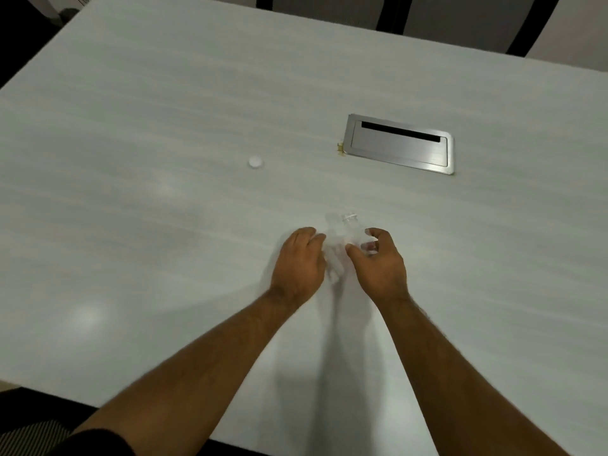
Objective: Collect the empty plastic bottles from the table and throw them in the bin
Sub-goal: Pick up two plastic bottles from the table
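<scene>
Bottles: your two clear plastic bottles [342,240] sit at centre frame, between your hands, blurred.
Writing: no label or brand can be read on them.
Left hand [301,263]: curled against one bottle's side; grip unclear.
Right hand [378,261]: fingers bent around the other bottle.
Cap [256,162]: white, alone, left of centre.
Desk [164,110]: pale.
Cable hatch [399,143]: silver, upper right, well clear.
</scene>
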Tool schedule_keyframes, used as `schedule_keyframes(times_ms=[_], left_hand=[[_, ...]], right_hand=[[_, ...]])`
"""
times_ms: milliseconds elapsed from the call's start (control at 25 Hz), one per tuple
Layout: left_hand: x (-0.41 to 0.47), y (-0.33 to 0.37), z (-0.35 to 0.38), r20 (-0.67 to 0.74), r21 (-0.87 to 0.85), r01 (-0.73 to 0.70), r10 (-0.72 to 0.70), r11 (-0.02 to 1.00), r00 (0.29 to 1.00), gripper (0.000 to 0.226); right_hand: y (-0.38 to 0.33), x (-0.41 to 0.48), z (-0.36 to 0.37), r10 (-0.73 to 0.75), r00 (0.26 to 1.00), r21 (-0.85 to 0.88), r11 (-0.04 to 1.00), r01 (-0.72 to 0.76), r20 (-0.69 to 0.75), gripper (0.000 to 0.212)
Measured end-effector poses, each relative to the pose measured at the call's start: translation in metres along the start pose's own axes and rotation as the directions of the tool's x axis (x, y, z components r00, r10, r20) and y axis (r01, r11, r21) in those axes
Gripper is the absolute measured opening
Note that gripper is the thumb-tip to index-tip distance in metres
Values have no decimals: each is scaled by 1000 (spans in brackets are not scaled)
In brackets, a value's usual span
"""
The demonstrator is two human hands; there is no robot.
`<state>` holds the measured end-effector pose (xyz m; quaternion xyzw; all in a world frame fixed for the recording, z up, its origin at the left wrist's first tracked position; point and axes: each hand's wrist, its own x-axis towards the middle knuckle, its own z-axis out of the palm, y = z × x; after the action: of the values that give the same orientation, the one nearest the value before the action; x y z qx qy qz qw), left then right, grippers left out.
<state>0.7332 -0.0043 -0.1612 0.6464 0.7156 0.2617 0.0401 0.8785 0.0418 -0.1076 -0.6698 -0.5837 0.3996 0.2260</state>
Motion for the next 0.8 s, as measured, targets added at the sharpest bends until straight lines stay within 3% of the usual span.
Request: schedule_keyframes(times_ms=[120,240,400,560,680,800], left_hand=[[46,-42,-20,-70,-51,115,-118,992,991,32],[88,-83,-28,-134,138,242,-224,961,965,41],[118,-115,-33,-6,317,413,-434,854,901,58],[135,-118,-31,94,397,301,-364,867,927,46],[138,-111,-42,15,472,263,-306,841,952,32],[126,-103,-45,164,359,288,-364,888,917,24]], right_hand=[[-33,15,28,88,991,140,985,-101,101,47],[-57,35,50,147,973,308,931,-198,180,43],[-65,41,59,215,954,441,850,-288,209,34],[-57,34,60,210,957,485,828,-283,199,32],[-56,23,53,199,954,504,814,-288,223,29],[-46,3,42,217,949,488,818,-305,229,29]])
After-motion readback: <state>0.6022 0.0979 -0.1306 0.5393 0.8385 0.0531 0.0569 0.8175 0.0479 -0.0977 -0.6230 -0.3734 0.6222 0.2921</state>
